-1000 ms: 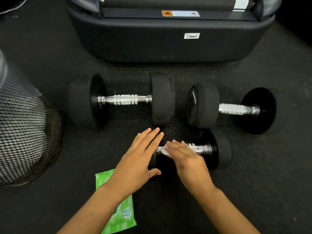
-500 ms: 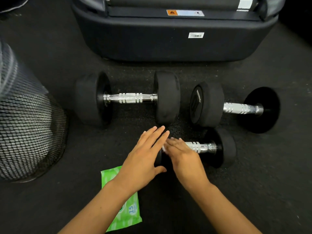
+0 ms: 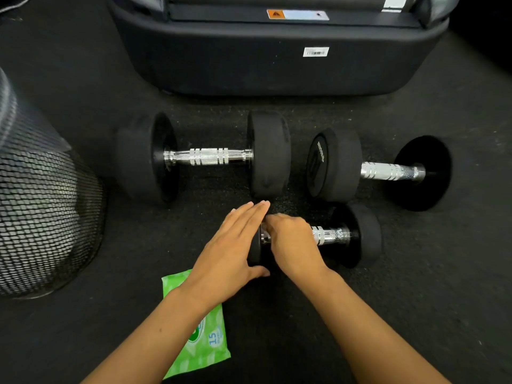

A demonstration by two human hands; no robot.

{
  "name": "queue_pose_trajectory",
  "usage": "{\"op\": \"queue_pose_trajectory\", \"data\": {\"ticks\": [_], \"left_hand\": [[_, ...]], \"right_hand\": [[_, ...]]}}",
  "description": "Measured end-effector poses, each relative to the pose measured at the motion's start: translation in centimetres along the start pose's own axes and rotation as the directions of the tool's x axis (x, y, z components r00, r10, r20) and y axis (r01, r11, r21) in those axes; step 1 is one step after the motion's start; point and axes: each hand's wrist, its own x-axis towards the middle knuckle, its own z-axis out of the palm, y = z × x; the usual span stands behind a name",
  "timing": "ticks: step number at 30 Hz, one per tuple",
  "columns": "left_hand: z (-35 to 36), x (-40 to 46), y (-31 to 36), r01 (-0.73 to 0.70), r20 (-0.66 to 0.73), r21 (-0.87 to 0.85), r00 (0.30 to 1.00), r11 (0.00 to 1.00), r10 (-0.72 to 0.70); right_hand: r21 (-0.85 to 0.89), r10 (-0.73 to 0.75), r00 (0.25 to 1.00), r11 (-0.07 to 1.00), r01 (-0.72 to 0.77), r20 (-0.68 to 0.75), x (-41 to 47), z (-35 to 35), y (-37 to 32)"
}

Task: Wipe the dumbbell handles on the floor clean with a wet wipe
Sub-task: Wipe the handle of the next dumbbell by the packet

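The small dumbbell lies near, on the floor. The left hand rests with straight fingers on its left weight; the right hand is curled over the handle. The wipe is hidden. Weak pressure could let the dumbbell roll.

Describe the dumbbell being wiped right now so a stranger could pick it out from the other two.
Start at the big dark machine base at the top; two large dumbbells lie side by side on the floor before it. The wiped dumbbell lies nearer the person, below the gap between them. It is the smallest, and the only one with the left hand and right hand on it.
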Motion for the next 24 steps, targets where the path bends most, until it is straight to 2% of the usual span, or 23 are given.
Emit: {"op": "queue_pose_trajectory", "data": {"ticks": [4, 9, 13, 17, 19, 21, 24], "left_hand": [[0.0, -0.1, 0.0, 0.001, 0.008, 0.001, 1.0, 1.0, -0.001], [-0.5, 0.1, 0.4, 0.048, 0.032, -0.068, 0.998, 0.997, -0.046], [-0.5, 0.2, 0.5, 0.064, 0.037, -0.086, 0.997, 0.994, -0.061], [-0.6, 0.3, 0.6, 0.059, 0.047, -0.083, 0.997, 0.995, -0.055], [-0.6, 0.3, 0.5, 0.073, 0.055, -0.088, 0.996, 0.993, -0.069], [-0.5, 0.4, 0.3, 0.071, 0.045, -0.081, 0.997, 0.994, -0.068], [-0.2, 0.4, 0.0, 0.058, 0.042, -0.061, 0.998, 0.996, -0.056]], "right_hand": [[0.012, -0.069, 0.998, 0.998, 0.069, 0.011, -1.4, -0.9, 0.1], [-0.08, 0.103, 0.986, 0.992, -0.093, 0.132, 1.8, -1.2, -0.5], [-0.159, 0.05, 0.986, 0.987, -0.025, 0.156, 0.4, -2.0, -0.7], [-0.137, 0.141, 0.981, 0.983, -0.123, 0.135, 1.9, -1.3, -0.7], [-0.152, 0.112, 0.99, 0.984, -0.098, 0.086, 1.0, -0.8, -1.1], [-0.105, -0.02, 0.999, 0.994, 0.016, -0.045, -1.4, -0.3, -0.8], [-0.072, -0.151, 0.963, 0.988, 0.138, -0.222, -2.9, 1.5, 0.8]]}}
